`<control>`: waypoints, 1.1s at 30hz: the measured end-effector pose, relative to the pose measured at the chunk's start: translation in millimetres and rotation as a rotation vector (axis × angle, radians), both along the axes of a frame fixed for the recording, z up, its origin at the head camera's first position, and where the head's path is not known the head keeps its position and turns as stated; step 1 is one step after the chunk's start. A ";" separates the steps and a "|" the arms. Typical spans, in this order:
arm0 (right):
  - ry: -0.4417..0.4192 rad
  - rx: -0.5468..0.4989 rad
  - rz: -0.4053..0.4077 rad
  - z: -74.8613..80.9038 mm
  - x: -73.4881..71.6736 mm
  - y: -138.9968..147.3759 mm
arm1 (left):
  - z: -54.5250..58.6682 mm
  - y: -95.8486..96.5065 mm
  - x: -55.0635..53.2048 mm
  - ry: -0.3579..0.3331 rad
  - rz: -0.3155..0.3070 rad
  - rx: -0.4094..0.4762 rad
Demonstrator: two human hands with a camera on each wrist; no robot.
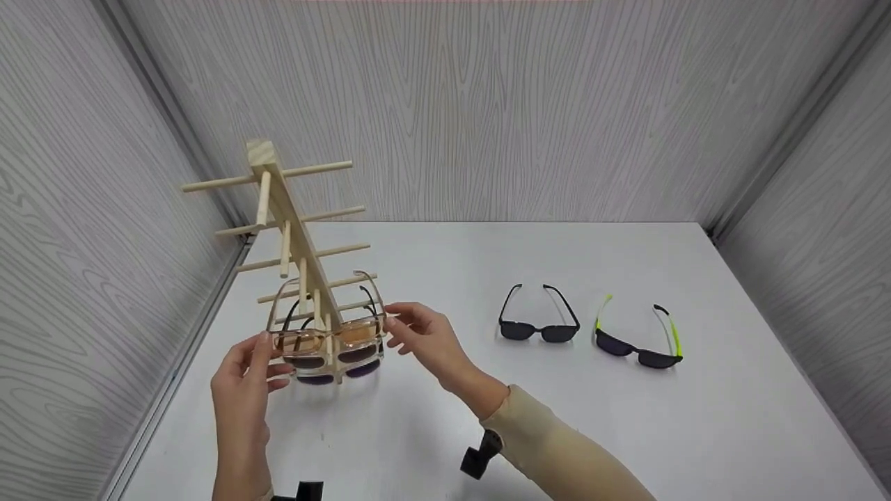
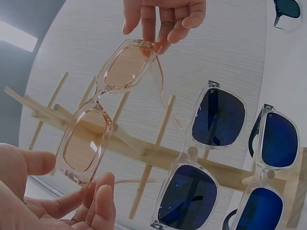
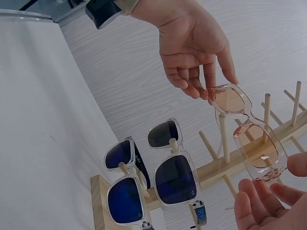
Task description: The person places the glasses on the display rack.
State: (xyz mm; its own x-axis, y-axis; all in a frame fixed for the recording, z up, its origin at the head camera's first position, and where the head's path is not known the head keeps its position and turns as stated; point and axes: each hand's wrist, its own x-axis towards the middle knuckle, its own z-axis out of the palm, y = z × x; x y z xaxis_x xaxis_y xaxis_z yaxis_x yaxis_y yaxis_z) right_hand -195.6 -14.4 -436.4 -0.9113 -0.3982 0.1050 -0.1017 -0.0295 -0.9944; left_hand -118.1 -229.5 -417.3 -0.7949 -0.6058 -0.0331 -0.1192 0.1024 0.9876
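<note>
A pair of clear-framed sunglasses with orange lenses (image 1: 358, 334) is held in front of a wooden peg stand (image 1: 296, 216), its temples pointing back on both sides of the upright. My left hand (image 1: 240, 379) pinches one outer corner of the frame between thumb and fingers. At the opposite corner, my right hand (image 1: 430, 342) grips the frame with its fingertips. Below them on the stand hang two clear-framed pairs with dark blue lenses, an upper pair (image 2: 218, 117) and a lower pair (image 2: 278, 139). Whether the orange pair's bridge touches a peg, I cannot tell.
Black sunglasses (image 1: 536, 332) lie unfolded on the white table (image 1: 445, 264), right of the stand. Farther right lies a black pair with yellow-green temples (image 1: 637, 350). Bare pegs (image 1: 317, 168) stick out of the stand's upper part. Wood-grain panels (image 1: 445, 111) enclose the table.
</note>
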 end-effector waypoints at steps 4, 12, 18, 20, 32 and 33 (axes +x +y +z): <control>0.009 -0.005 0.022 -0.7 1.1 -2.8 | -1.3 -3.9 -1.3 0.017 0.008 0.000; -0.002 -0.010 0.065 -3.8 1.4 -6.4 | -9.1 -9.2 -6.5 0.016 -0.005 -0.006; -0.009 -0.012 0.090 -7.6 0.6 -7.4 | -12.3 -10.7 -8.5 -0.006 -0.029 -0.013; -0.007 -0.012 0.097 -8.8 0.6 -7.3 | -12.8 -11.1 -8.6 -0.003 -0.027 -0.002; -0.025 0.004 0.100 -16.7 2.9 -4.4 | -21.4 -11.0 -6.1 0.032 -0.016 0.003; -0.030 0.003 0.099 -18.0 3.1 -3.7 | -22.6 -10.3 -5.7 0.035 -0.009 -0.003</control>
